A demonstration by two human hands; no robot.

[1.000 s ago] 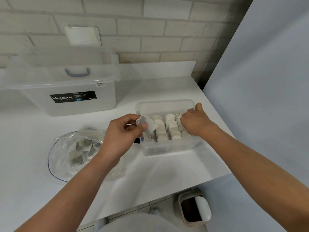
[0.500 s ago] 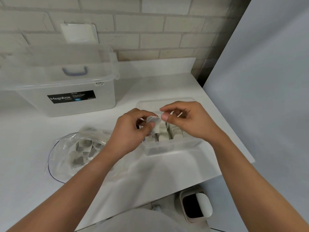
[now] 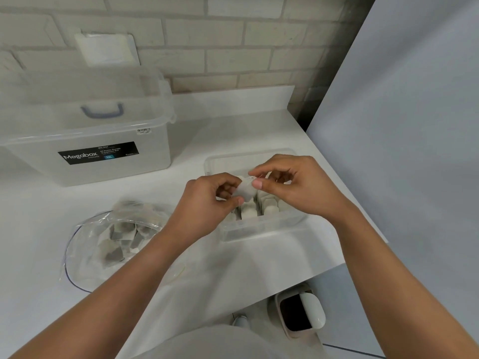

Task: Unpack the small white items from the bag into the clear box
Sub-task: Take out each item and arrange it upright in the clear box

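Small white item (image 3: 245, 189): thin, flat sachet, tilted, hangs just above the clear box (image 3: 259, 230), over its near-left part, pinched from two sides. Left hand (image 3: 207, 203): grips the sachet's lower left edge between thumb and curled fingers, back of the hand toward the camera. Right hand (image 3: 295, 187): pinches the upper right corner between thumb and forefinger, remaining fingers loosely curled over the box. Clear box: stands open on the white counter (image 3: 39, 216), close to its right edge; holds rows of more white items (image 3: 248, 213), upright and packed close together; middle and far part hidden behind the hands. Bag (image 3: 85, 255): clear plastic, lies slack on the counter just left of the left forearm, apart from the clear box; contains several more sachets (image 3: 116, 229) in a loose flat heap, with grey contents showing through. Farther back, toward the wall: large clear storage tub (image 3: 145, 156), with a black "Megabox" label (image 3: 98, 154) on its front and a blue handle (image 3: 102, 111) visible through its side. Behind that: pale brick wall (image 3: 233, 47), with a white rectangular plate (image 3: 103, 47) fixed above the tub. Along the right: plain grey panel (image 3: 401, 125). Below the counter's near edge, on the floor: small beige bin (image 3: 282, 325) with a white lid (image 3: 313, 312).
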